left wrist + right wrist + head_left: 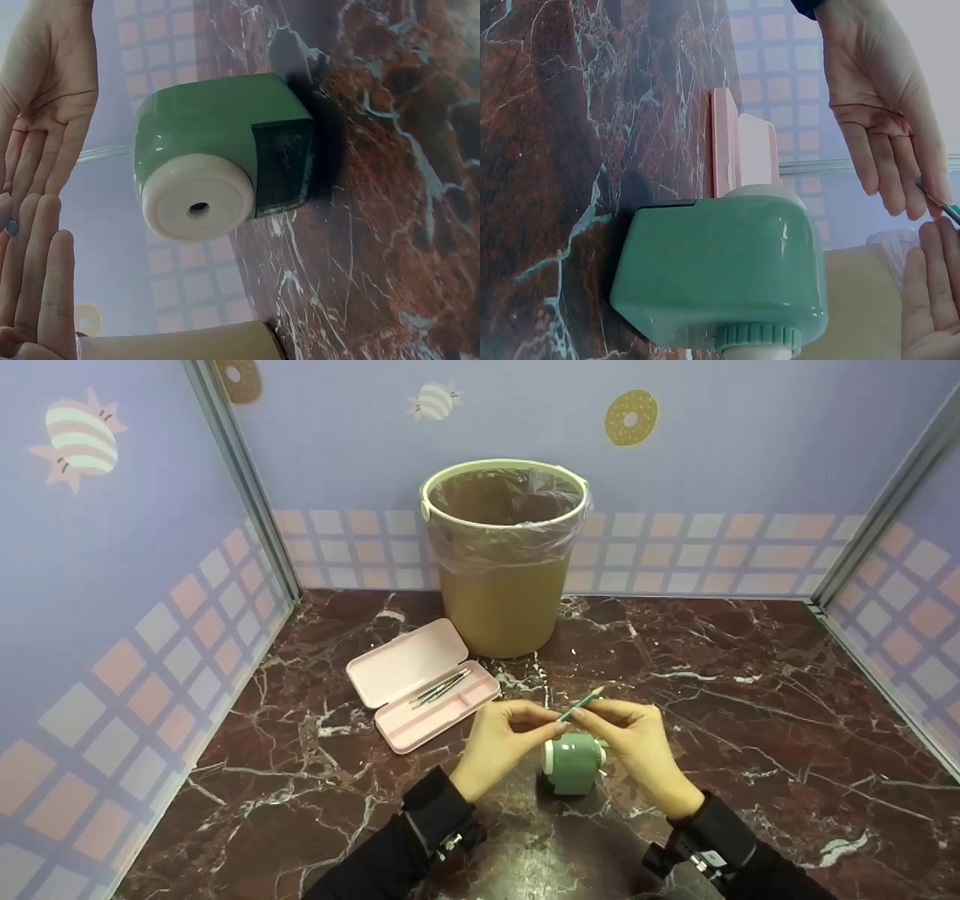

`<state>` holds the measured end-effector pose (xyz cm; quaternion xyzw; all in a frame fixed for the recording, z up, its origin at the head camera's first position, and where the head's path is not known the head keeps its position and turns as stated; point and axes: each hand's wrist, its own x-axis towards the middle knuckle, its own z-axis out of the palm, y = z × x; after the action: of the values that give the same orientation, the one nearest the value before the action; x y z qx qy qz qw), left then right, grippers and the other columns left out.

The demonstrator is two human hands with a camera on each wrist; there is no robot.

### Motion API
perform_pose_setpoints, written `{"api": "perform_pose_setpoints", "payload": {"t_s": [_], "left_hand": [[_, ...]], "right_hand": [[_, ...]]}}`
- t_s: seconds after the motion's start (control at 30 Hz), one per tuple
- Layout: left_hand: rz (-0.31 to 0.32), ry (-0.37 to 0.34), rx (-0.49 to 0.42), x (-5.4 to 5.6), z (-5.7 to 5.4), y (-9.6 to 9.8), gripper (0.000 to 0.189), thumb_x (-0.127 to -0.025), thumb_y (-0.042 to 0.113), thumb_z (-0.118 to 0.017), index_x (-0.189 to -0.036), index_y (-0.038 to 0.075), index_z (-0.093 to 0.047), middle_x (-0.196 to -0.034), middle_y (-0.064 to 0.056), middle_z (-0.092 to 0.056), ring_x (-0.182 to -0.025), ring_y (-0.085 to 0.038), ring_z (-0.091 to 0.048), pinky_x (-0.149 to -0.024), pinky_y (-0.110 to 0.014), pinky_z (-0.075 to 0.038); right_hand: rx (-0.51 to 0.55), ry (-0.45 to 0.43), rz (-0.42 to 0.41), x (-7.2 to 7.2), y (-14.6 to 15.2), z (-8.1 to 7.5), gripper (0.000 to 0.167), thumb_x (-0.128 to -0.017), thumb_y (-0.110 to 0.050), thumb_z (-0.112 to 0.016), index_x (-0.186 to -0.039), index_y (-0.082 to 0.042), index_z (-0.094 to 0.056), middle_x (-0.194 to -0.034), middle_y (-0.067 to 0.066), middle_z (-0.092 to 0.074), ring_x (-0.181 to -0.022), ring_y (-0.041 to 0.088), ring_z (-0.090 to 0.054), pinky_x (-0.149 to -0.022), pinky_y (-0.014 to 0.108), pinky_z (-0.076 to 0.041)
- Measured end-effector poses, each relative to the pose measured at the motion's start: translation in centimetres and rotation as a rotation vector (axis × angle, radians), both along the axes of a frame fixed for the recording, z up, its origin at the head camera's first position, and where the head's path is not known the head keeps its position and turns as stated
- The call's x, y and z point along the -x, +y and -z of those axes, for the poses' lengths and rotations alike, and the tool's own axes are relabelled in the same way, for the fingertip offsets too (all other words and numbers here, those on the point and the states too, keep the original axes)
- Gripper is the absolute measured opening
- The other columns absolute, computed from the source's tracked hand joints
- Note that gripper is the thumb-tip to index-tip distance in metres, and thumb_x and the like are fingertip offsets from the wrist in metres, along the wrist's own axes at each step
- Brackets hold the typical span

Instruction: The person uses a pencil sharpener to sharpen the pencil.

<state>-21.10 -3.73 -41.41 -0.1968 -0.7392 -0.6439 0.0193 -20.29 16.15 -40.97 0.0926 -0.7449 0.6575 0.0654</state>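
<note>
Both hands meet over a pencil sharpener in the head view. A thin green pencil (589, 700) slants between them, its bare wood tip pointing up and away to the right. My left hand (502, 739) pinches the pencil's lower end between thumb and forefinger. Thumb and fingers of my right hand (637, 739) pinch it farther up. Just below stands the green sharpener (574, 765), untouched on the table. Its cream disc (199, 196) with a dark central hole faces left, and a dark clear drawer (283, 163) shows beneath. A ribbed green ring (757, 336) is on its other side.
An open pink pencil case (409, 664) lies to the left, holding several patterned pencils (442, 688). Behind it stands a tan bin (502, 600) lined with a clear bag. Patterned panels (720, 472) enclose the dark marbled table (750, 697) at the back and sides.
</note>
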Motion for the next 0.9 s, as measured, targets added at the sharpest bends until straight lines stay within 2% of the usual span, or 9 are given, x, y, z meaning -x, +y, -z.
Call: {"api": "perform_pose_setpoints", "payload": {"t_s": [0.23, 0.4, 0.5, 0.63, 0.73, 0.8, 0.87, 0.9], "left_hand": [[-0.008, 0.028, 0.08, -0.2, 0.0, -1.1, 0.017, -0.086, 0.02, -0.082, -0.101, 0.011, -0.081, -0.1, -0.007, -0.081, -0.085, -0.014, -0.077, -0.079, -0.027, -0.062], [-0.033, 0.047, 0.236, -0.4, 0.2, -3.1, 0.023, -0.087, 0.02, -0.081, -0.108, 0.011, -0.079, -0.107, -0.006, -0.08, -0.089, -0.012, -0.076, -0.079, -0.02, -0.06], [-0.065, 0.044, 0.346, -0.4, 0.2, -5.1, 0.029, -0.088, 0.02, -0.079, -0.114, 0.01, -0.076, -0.114, -0.009, -0.078, -0.085, -0.016, -0.074, -0.078, -0.022, -0.06], [-0.145, 0.066, 0.479, -0.1, 0.7, -8.2, 0.037, -0.087, 0.021, -0.079, -0.119, 0.006, -0.072, -0.121, -0.014, -0.075, -0.092, -0.03, -0.074, -0.091, -0.039, -0.061], [-0.241, 0.1, 0.569, 0.2, 1.1, -10.4, 0.044, -0.083, 0.023, -0.083, -0.122, 0.006, -0.071, -0.121, -0.015, -0.075, -0.105, -0.032, -0.074, -0.101, -0.047, -0.057], [-0.314, 0.112, 0.629, 0.4, 1.4, -11.7, 0.048, -0.08, 0.023, -0.086, -0.123, 0.008, -0.071, -0.117, -0.015, -0.076, -0.106, -0.032, -0.074, -0.098, -0.048, -0.057], [-0.376, 0.123, 0.689, 0.6, 1.7, -13.0, 0.053, -0.078, 0.024, -0.088, -0.125, 0.008, -0.07, -0.114, -0.016, -0.077, -0.101, -0.033, -0.074, -0.093, -0.049, -0.059], [-0.404, 0.124, 0.72, 0.7, 1.8, -13.5, 0.056, -0.077, 0.025, -0.088, -0.126, 0.007, -0.07, -0.113, -0.018, -0.077, -0.1, -0.035, -0.074, -0.091, -0.051, -0.059]], "right_hand": [[0.004, -0.021, -0.041, 0.3, -0.2, 0.0, 0.021, -0.091, -0.007, -0.075, -0.107, 0.006, -0.076, -0.091, 0.001, -0.082, -0.088, 0.018, -0.079, -0.085, 0.03, -0.063], [-0.041, -0.005, -0.017, 0.7, 0.1, -0.2, 0.019, -0.091, -0.007, -0.075, -0.106, 0.004, -0.076, -0.093, 0.012, -0.081, -0.079, 0.011, -0.077, -0.075, 0.028, -0.063], [-0.072, 0.003, -0.011, 0.9, 0.5, -0.1, 0.019, -0.09, -0.007, -0.076, -0.106, 0.004, -0.077, -0.094, 0.015, -0.08, -0.077, 0.009, -0.077, -0.071, 0.027, -0.063], [-0.107, -0.016, -0.004, 1.0, 1.0, 0.0, 0.02, -0.09, -0.014, -0.078, -0.105, -0.001, -0.078, -0.094, 0.008, -0.081, -0.073, 0.004, -0.072, -0.064, 0.019, -0.057], [-0.124, -0.031, -0.009, 1.0, 1.5, 0.1, 0.022, -0.09, -0.02, -0.079, -0.105, -0.004, -0.079, -0.09, -0.001, -0.081, -0.054, 0.0, -0.055, -0.049, 0.015, -0.042], [-0.11, -0.036, -0.029, 1.1, 1.9, 0.2, 0.023, -0.091, -0.021, -0.078, -0.106, -0.003, -0.078, -0.089, -0.004, -0.081, -0.047, 0.0, -0.043, -0.044, 0.016, -0.034], [-0.132, -0.015, -0.038, 1.2, 2.3, 0.3, 0.022, -0.092, -0.02, -0.077, -0.105, -0.003, -0.078, -0.088, -0.004, -0.08, -0.043, 0.0, -0.035, -0.041, 0.017, -0.029], [-0.15, 0.005, -0.039, 1.3, 2.5, 0.3, 0.022, -0.092, -0.02, -0.077, -0.105, -0.003, -0.078, -0.088, -0.005, -0.08, -0.044, 0.0, -0.038, -0.042, 0.017, -0.031]]}}
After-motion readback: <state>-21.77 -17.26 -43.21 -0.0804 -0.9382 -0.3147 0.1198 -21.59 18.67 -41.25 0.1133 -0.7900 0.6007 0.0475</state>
